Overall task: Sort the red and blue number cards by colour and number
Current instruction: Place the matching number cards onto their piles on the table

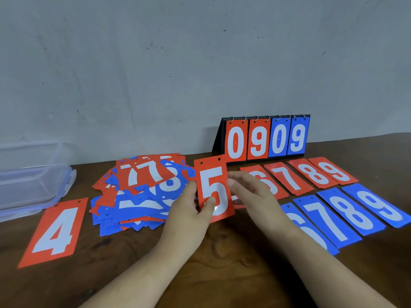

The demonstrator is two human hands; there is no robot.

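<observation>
My left hand point(191, 210) holds a red 5 card point(213, 185) upright above the table, thumb on its face. My right hand point(251, 192) is beside the card's right edge with its fingers touching it. A mixed pile of red and blue cards point(138, 196) lies left of my hands. A red 4 card point(56, 230) lies flat at the front left. To the right lie a red row of 6 point(270, 185), 7 point(289, 176), 8 point(315, 173), 9 point(335, 170) and a blue row of 6 point(311, 230), 7 point(329, 218), 8 point(353, 210), 9 point(378, 205).
A small flip scoreboard point(266, 138) reading 0 9 0 9 stands against the wall behind the rows. A clear plastic box point(31, 178) sits at the far left. The wooden table point(222, 252) shows bare wood between my forearms.
</observation>
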